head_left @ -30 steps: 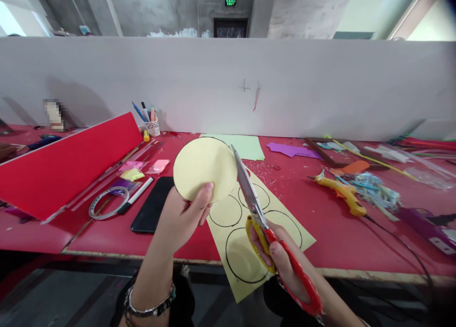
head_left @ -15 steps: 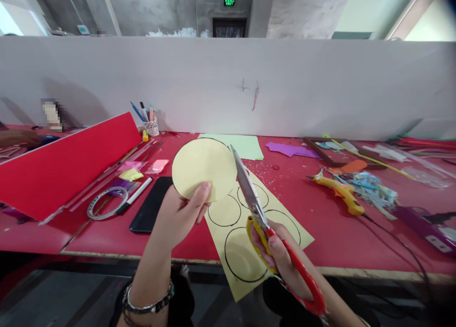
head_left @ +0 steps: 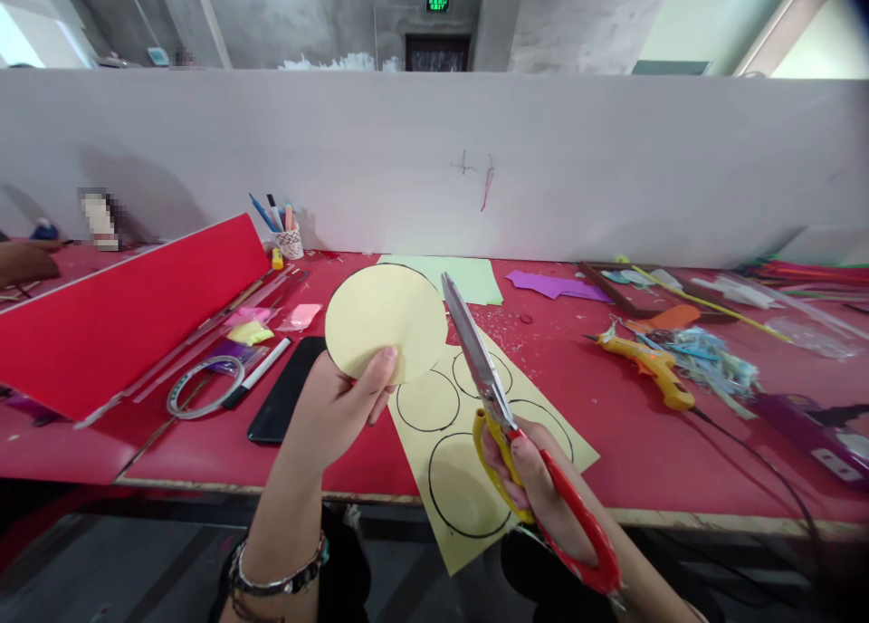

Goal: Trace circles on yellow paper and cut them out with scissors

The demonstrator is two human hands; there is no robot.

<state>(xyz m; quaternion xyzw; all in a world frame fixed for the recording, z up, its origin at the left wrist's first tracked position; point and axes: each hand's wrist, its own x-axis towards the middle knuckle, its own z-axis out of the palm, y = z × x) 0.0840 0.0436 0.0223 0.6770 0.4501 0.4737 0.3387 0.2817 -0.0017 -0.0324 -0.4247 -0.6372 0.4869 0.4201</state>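
Note:
My left hand (head_left: 353,397) pinches a pale yellow paper circle (head_left: 386,315) near its lower edge, thumb on the front face. A dark drawn line runs along part of the circle's rim. Fingers of my right hand (head_left: 536,469) wrap round the red and yellow handles of a pair of scissors (head_left: 479,342). The blades look closed and point up and away, just right of the circle and apart from it. Beneath both hands lies a yellow paper sheet (head_left: 468,442) with several black circles drawn on it; one corner hangs over the table's front edge.
A black phone (head_left: 285,406), a marker (head_left: 258,374) and a tape roll (head_left: 204,388) lie to the left, beside a red board (head_left: 136,306). Right stands a yellow glue gun (head_left: 644,365) with its cord. Behind are green paper (head_left: 468,279) and a pen cup (head_left: 289,241). Another person's hand (head_left: 27,265) shows far left.
The scissors have drawn slightly right and away from the circle's edge, and their blades have closed. The paper circle has shifted a little left. The other person's hand has moved left.

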